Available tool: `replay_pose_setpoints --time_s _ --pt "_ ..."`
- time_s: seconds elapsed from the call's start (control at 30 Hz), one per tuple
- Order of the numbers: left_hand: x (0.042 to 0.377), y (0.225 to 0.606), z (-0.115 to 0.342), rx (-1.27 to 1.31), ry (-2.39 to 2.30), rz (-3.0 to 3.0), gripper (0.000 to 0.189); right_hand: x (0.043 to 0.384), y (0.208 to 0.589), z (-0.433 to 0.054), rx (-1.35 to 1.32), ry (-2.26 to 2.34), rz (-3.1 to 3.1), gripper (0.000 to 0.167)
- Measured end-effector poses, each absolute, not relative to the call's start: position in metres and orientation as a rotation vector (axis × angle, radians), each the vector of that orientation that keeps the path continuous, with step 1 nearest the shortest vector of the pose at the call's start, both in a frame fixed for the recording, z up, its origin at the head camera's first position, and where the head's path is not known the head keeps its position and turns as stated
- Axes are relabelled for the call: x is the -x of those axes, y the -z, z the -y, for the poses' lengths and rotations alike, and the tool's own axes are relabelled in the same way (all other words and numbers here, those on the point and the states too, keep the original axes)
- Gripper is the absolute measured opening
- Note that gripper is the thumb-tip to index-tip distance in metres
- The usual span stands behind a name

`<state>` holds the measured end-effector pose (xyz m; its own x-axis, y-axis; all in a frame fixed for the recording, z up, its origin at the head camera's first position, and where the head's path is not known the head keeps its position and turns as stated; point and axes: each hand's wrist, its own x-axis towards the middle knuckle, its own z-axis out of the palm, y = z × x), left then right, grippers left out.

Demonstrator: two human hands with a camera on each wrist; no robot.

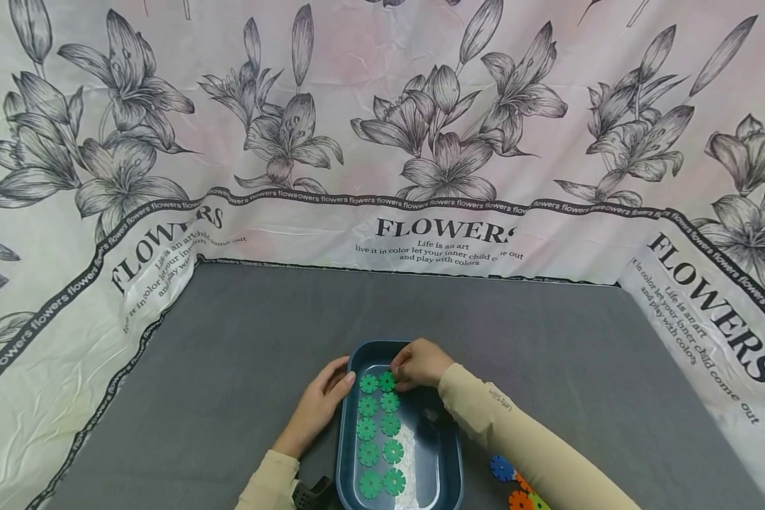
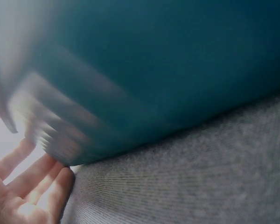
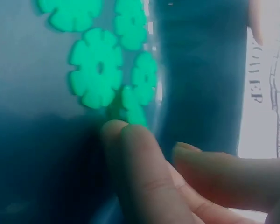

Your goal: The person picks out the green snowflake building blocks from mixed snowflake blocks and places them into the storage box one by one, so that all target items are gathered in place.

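A dark blue tray [image 1: 430, 489] holds several green flower-shaped discs [image 1: 370, 484], set out in two columns along its left side. My left hand [image 1: 319, 404] holds the tray at its left wall, thumb by the rim; in the left wrist view the fingers [image 2: 30, 179] lie against the outside of the wall. Inside the tray's far end, my right hand [image 1: 423, 363] pinches the farthest green disc [image 1: 387, 381] of the right column. The right wrist view shows that disc [image 3: 133, 109] tilted at the fingertips, partly hidden by them.
Loose blue [image 1: 501, 468], orange [image 1: 520, 500] and green discs lie right of the tray, beneath the right forearm. A grey cloth [image 1: 248, 326] covers the table. Behind hangs a white curtain [image 1: 331, 234] with printed flowers. A black strap [image 1: 312, 492] sits by the left wrist.
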<state>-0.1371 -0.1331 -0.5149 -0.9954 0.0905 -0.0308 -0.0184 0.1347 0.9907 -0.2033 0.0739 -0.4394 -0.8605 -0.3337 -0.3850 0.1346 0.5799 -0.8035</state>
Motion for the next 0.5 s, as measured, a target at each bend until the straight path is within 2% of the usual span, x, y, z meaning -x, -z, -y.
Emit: replay_pose_setpoints --time_s 0.27,0.5 --pt "0.14 0.519 0.134 -0.079 -1.989 -2.342 0.052 0.202 0.427 -0.086 0.187 1.306 -2.283 0.023" --pt "0.139 0.525 0.131 -0.123 -1.967 -2.332 0.048 0.158 0.409 -0.132 0.245 1.498 -2.273 0.039"
